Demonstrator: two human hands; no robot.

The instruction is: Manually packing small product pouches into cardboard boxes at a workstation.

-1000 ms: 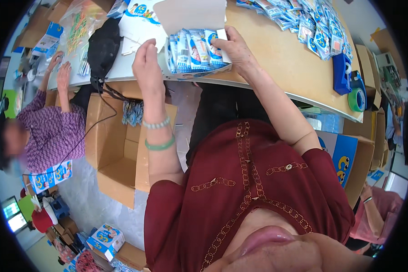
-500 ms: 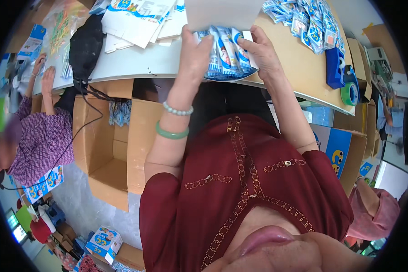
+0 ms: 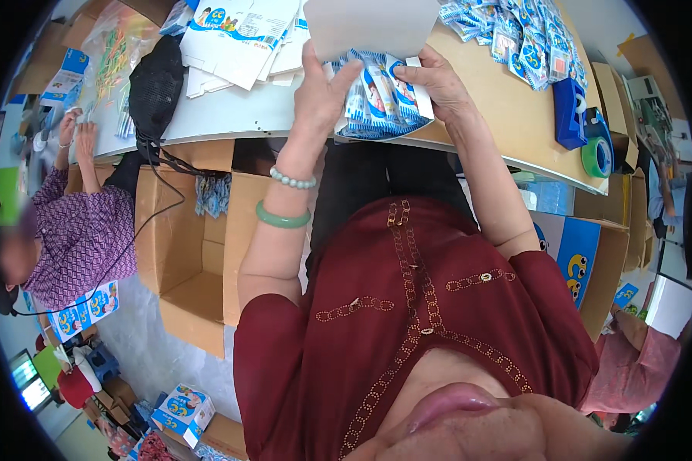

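Observation:
A small white carton with its lid raised is held at the table's front edge, just above my lap. Several blue-and-white sachets stand packed inside it. My left hand is closed round the carton's left side, its thumb over the sachets. On the opposite side, my right hand grips the wall, with the thumb reaching across the rim onto the packets. Both hands' fingers behind the carton are partly hidden.
Flattened white cartons lie at the back left beside a black cloth bundle. Many sachets are heaped at the back right, near a blue tape dispenser and green tape. Below sits an open cardboard box. A co-worker's hands are far left.
Both hands have tipped the carton slightly and shifted it a little left and down. My right thumb has slid further over the rim. The whole view has shifted slightly.

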